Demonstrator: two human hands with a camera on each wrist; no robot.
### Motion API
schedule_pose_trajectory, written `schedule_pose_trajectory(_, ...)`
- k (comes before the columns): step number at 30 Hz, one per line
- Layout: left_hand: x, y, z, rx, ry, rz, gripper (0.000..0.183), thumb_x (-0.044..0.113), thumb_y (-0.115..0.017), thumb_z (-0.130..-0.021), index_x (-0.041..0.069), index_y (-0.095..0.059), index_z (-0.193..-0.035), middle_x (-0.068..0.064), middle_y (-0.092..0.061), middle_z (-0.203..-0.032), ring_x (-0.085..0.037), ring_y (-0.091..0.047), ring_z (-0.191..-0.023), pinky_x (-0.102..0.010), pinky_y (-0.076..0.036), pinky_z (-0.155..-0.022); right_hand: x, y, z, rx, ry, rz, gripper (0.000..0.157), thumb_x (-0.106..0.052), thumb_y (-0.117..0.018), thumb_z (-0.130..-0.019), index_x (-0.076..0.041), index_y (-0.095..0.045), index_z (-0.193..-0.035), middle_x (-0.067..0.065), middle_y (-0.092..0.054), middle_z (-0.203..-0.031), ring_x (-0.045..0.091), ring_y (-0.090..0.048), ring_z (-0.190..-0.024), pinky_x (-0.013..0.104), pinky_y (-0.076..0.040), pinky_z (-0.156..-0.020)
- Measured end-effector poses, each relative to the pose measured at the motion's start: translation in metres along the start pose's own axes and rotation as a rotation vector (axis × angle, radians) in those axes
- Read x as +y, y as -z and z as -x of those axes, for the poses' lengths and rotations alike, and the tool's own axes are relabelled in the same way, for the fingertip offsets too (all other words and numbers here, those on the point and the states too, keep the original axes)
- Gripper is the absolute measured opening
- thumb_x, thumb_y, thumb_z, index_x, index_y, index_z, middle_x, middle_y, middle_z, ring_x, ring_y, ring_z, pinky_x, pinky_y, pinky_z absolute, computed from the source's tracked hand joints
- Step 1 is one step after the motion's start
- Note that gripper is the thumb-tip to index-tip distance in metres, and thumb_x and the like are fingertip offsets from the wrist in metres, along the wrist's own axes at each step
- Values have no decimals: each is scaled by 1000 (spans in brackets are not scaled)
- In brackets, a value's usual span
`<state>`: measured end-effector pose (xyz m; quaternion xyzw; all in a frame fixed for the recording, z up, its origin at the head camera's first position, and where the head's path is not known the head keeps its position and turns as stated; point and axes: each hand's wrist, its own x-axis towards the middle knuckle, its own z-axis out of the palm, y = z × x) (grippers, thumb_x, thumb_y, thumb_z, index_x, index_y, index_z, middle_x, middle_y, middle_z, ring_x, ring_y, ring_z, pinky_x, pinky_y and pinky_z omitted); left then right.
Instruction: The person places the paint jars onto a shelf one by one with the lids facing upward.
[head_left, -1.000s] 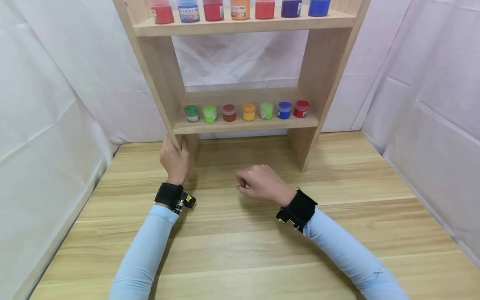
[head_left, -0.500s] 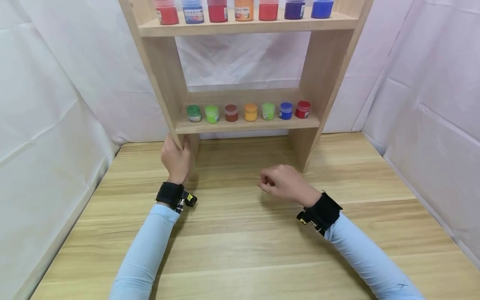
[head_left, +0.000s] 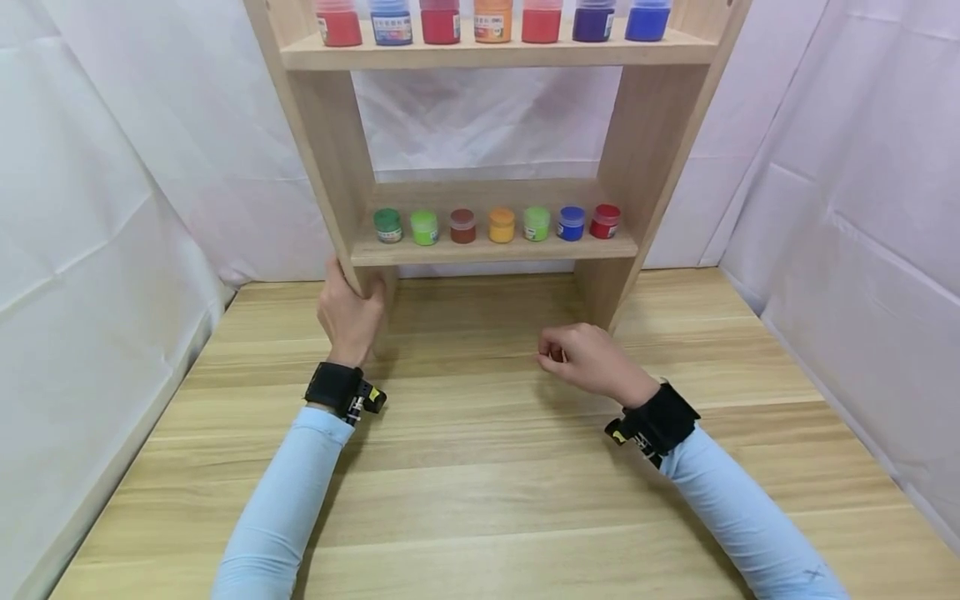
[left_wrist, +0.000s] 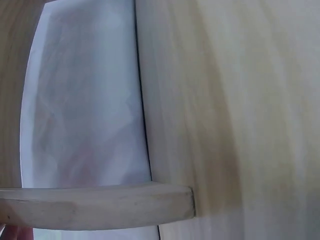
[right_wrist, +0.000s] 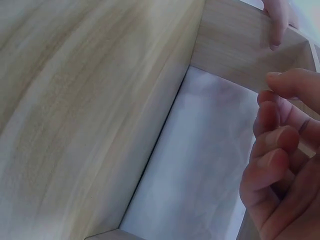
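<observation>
A wooden shelf rack [head_left: 322, 150] stands at the back of the table. My left hand [head_left: 348, 317] grips the lower part of its left side panel, thumb on the inner face; the other fingers are mostly hidden behind the panel. In the left wrist view the panel's edge [left_wrist: 95, 207] covers nearly all of that hand. My right hand [head_left: 588, 358] hovers over the table near the foot of the right panel. Its fingers are loosely curled with nothing in them, as the right wrist view shows of the same hand [right_wrist: 280, 170].
Along the lower shelf board [head_left: 495, 253] sits a row of small paint jars, from a green jar [head_left: 387, 226] to a red jar [head_left: 605, 222]. Larger jars, such as an orange jar [head_left: 492, 23], line the upper board. White cloth [head_left: 112, 167] surrounds the wooden table [head_left: 450, 500].
My right hand has moved to the right, from the middle of the table to near the right panel. The left hand keeps its hold on the left panel. The view has shifted slightly.
</observation>
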<state>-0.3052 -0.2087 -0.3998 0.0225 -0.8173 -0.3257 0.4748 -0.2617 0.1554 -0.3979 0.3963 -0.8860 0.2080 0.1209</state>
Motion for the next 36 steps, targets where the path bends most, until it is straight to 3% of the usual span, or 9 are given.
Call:
schedule_pose_trajectory(7,9,-4,10,143,-91,42,88,37,-76,-71,14,-36,-146,-6,-50,-133,-22,-50,-116,-45,-43,-85,-1,0,4,-27,17,2,12,-23,-65,-86,-27,-57,-79,-18,-51,-66,1,-48,-57,23,-40,-50)
schedule_pose_trajectory(12,26,-2,13,277,-332,45,92,43,-71,-71,15,-29,-147,-13,-28,-148,-29,-26,-133,-47,-22,-101,-4,5,14,-47,13,2,8,-27,-63,-88,-26,-59,-82,-17,-52,-69,2,-48,-58,22,-41,-50)
schedule_pose_trajectory(16,43,0,18,270,-594,95,77,44,-66,-68,14,-42,-135,-18,-42,-136,-37,-34,-126,-55,-23,-98,-2,10,21,-63,28,13,13,-34,-65,-87,-21,-63,-88,-16,-55,-71,2,-50,-58,22,-42,-50)
schedule_pose_trajectory(19,56,2,26,120,-802,146,60,44,-63,-69,7,-55,-115,-20,-54,-121,-38,-46,-115,-55,-30,-94,1,12,25,-75,22,30,21,-38,-66,-86,-18,-65,-94,-14,-57,-75,3,-53,-59,22,-42,-52)
schedule_pose_trajectory(23,71,5,44,-258,-948,131,61,53,-60,-76,5,-62,-113,-19,-56,-119,-35,-47,-115,-52,-33,-93,0,14,27,-102,8,35,26,-40,-66,-86,-19,-63,-100,-11,-61,-81,5,-57,-65,22,-44,-56)
schedule_pose_trajectory(26,78,7,57,-530,-946,12,82,71,-50,-77,13,-53,-135,-17,-47,-135,-37,-34,-128,-55,-25,-99,-5,16,25,-100,17,41,35,-43,-67,-84,-17,-63,-108,-7,-63,-91,9,-60,-76,25,-47,-63)
schedule_pose_trajectory(29,83,9,66,-722,-919,-143,97,85,-37,-73,25,-35,-150,-15,-30,-149,-40,-13,-137,-61,-9,-102,-13,19,22,-83,25,106,52,-49,-65,-83,-14,-60,-121,-1,-61,-107,15,-59,-93,32,-48,-75)
schedule_pose_trajectory(32,84,11,71,-842,-894,-263,101,90,-27,-71,32,-22,-154,-12,-21,-154,-40,2,-138,-65,0,-99,-22,22,20,-82,35,193,70,-60,-61,-82,-14,-53,-134,3,-55,-123,21,-51,-110,41,-44,-85)
schedule_pose_trajectory(36,85,15,72,-906,-859,-329,102,91,-24,-70,33,-16,-154,-11,-20,-154,-39,8,-137,-70,-3,-96,-29,24,19,-88,68,287,89,-76,-52,-76,-17,-46,-142,8,-44,-139,28,-39,-125,50,-37,-91)
